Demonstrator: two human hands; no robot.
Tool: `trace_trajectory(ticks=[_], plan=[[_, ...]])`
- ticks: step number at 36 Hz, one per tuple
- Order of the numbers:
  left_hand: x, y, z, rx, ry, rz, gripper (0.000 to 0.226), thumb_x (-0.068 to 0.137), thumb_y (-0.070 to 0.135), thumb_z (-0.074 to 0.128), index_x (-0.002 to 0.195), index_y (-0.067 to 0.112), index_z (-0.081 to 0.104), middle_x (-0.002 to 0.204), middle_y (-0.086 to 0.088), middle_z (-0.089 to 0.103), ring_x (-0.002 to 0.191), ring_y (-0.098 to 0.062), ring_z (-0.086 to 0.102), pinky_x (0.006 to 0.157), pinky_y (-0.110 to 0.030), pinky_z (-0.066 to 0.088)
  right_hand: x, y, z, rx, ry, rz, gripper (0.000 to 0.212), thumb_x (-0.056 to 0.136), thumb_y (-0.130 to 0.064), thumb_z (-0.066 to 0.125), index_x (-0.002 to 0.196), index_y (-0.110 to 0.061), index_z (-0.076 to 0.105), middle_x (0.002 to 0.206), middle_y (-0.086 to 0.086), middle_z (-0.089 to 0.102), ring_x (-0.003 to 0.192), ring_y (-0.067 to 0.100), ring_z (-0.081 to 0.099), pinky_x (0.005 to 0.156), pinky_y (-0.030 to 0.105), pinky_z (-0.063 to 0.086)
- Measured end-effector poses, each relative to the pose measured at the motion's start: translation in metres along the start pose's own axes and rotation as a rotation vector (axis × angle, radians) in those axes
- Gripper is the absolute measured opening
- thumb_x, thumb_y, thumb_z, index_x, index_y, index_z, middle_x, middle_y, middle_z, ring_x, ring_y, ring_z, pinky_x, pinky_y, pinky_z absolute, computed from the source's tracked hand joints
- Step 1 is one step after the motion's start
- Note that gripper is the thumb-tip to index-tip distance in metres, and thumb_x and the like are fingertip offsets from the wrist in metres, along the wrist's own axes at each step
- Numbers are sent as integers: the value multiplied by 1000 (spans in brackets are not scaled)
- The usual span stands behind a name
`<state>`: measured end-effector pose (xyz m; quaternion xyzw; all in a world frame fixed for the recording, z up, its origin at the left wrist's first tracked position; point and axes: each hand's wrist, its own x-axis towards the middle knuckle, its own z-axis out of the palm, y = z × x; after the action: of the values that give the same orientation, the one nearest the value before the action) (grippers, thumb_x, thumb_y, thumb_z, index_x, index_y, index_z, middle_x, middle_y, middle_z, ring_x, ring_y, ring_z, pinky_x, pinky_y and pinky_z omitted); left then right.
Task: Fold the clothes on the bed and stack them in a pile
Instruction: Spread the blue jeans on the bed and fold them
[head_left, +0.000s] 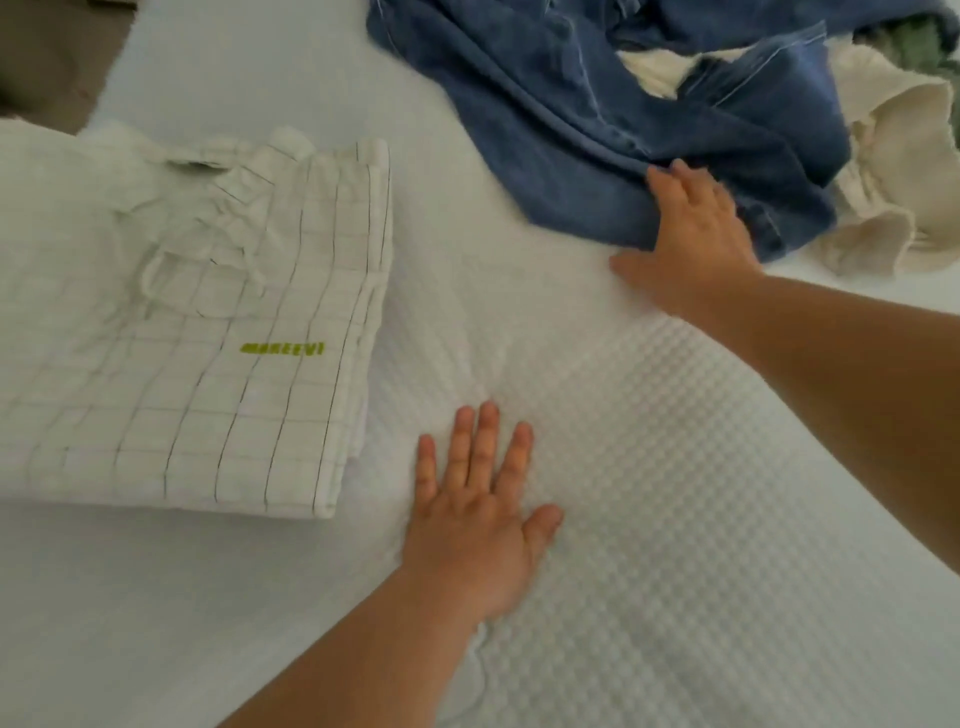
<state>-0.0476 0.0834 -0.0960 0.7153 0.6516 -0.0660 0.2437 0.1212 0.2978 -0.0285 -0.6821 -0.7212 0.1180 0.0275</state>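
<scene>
A white waffle-textured garment (675, 467) lies spread on the bed in front of me. My left hand (480, 499) presses flat on its left part, fingers straight. My right hand (691, 244) rests with straight fingers at the garment's far edge, touching the rim of a crumpled blue denim piece (597, 104). A folded white shirt with a thin dark grid and a green logo (208, 338) lies to the left.
Cream fabric (893, 197) and a bit of green cloth (924, 41) are heaped behind the denim at the far right. The white bedsheet (130, 597) stretches left and near. Brown floor (47, 57) shows past the bed's far-left corner.
</scene>
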Motion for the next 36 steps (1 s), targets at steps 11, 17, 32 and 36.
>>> trace_trajectory(ticks=[11,17,32,36], plan=[[9,-7,9,57,-55,-29,68,71,70,-13,114,38,-55,129,7,-59,121,-12,-53,95,-42,-39,4,1,9,231,97,43,26,94,-26,45,113,-20,61,113,14,64,105,37,55,85,35,40],[9,-5,-6,32,-108,-39,69,73,73,-6,112,43,-54,124,10,-61,114,-9,-57,93,-39,-41,-102,-11,8,621,26,168,12,94,-24,48,89,-22,58,73,-9,58,67,8,54,51,11,35],[-111,112,-144,-1549,-396,-506,26,89,19,58,109,3,64,93,-13,67,82,-23,63,72,-29,50,-416,-44,-105,1075,-143,529,36,90,-8,54,71,-38,64,63,-19,64,52,-3,52,50,10,42],[-160,151,-162,-1112,-368,-299,27,90,8,45,110,8,63,105,-18,64,96,-27,59,85,-34,49,-454,-35,-134,1079,-267,557,39,90,-2,52,61,-27,58,48,-8,45,49,8,35,48,22,28]])
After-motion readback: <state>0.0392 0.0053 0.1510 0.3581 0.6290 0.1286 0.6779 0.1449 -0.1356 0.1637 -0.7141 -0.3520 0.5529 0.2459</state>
